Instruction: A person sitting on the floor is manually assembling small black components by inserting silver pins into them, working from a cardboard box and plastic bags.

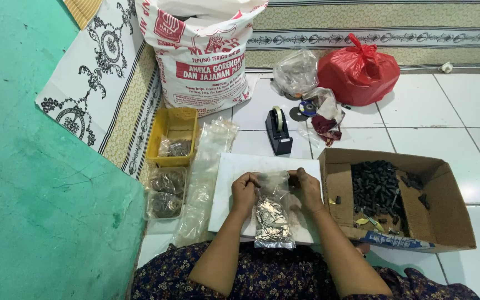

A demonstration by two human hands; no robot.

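Bag (273,214) of metal bits | L hand (244,191) & R hand (308,190) pinching top corners, held upright

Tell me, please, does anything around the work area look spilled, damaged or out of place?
A few small pieces lie loose on the tile beside the cardboard box, as if spilled. Otherwise nothing stands out; both hands hold the clear bag.

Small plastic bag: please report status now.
Left hand and right hand pinch top of small plastic bag. Metal pieces inside. Over white board. Nothing blocking.

Head cam, looking down, close.
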